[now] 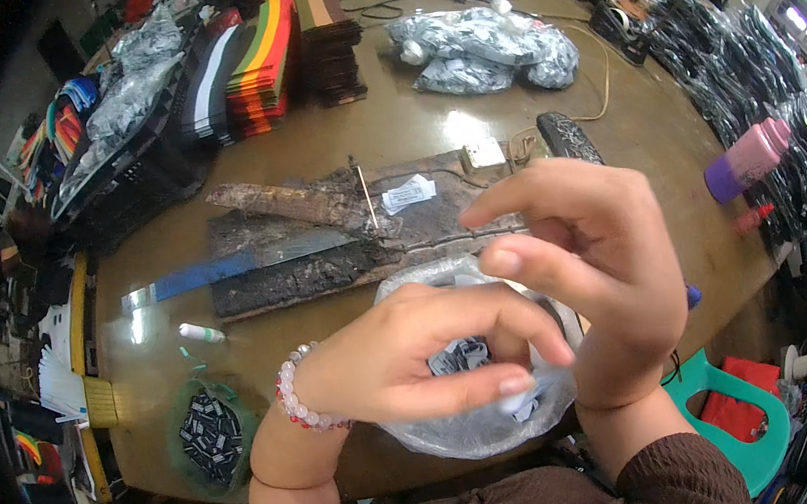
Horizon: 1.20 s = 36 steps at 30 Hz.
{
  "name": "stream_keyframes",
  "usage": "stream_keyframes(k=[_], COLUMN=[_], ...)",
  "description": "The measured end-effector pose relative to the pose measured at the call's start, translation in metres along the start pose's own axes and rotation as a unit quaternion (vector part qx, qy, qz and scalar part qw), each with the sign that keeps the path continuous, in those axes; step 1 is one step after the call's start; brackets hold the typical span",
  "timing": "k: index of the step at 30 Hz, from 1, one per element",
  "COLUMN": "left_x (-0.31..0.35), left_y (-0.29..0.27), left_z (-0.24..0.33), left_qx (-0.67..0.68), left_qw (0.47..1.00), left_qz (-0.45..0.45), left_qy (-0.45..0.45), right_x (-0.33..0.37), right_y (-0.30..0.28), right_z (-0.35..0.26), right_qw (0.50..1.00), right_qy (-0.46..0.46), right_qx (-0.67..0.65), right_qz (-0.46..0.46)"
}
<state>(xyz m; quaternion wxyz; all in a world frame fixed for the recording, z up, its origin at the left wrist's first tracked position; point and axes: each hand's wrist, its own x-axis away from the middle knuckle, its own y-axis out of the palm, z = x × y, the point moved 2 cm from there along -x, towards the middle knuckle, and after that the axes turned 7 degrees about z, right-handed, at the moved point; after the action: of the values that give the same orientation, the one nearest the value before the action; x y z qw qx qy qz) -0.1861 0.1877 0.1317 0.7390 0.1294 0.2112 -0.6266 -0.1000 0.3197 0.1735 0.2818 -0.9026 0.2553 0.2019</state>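
Note:
My left hand (426, 350), with a beaded bracelet (296, 391) at its wrist, is raised over a clear plastic bag (476, 434). Its thumb and index finger are apart, and I see nothing held between them. Just right of it and a little farther off, my right hand (626, 255) is also up in the air, fingers bent and thumb apart from the index finger, holding nothing visible. Small dark and pale pieces (460, 356) show inside the bag, partly hidden by my hands. Beyond lies a charred, dark board (297, 283) with small white printed labels (409, 193) on it.
A blue ruler (215, 273) crosses the board. To the left are a green mesh container (183, 460) of small dark pieces and a small white tube (200, 332). Colourful strap stacks (265, 67) and bagged goods (479, 46) stand far back; a pink-purple bottle (748, 159) is right.

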Motion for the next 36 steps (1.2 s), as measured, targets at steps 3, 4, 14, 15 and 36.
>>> stream_keyframes(k=[3,4,14,15,36], left_x=[0.009,0.012,0.012,0.010,0.024], left_y=[0.003,0.003,-0.056,-0.064,-0.128], left_z=[0.011,0.014,-0.005,-0.011,-0.078], left_qx=[0.201,0.244,-0.079,-0.094,-0.296], left_qw=[0.975,0.961,0.944,0.943,0.873], left_qz=[0.090,0.132,0.318,0.317,0.276], left_qy=[-0.025,-0.020,-0.041,-0.049,-0.271], right_x=[-0.006,-0.007,-0.018,-0.026,-0.052], right_y=[0.013,0.014,0.041,0.046,0.092], right_z=[0.007,0.006,0.035,0.044,0.136], right_qw=[0.988,0.982,0.913,0.902,0.990], right_qy=[-0.008,-0.064,0.168,0.186,0.123], right_qx=[-0.144,-0.167,-0.306,-0.307,-0.051], right_qz=[-0.057,-0.054,-0.211,-0.239,-0.039])
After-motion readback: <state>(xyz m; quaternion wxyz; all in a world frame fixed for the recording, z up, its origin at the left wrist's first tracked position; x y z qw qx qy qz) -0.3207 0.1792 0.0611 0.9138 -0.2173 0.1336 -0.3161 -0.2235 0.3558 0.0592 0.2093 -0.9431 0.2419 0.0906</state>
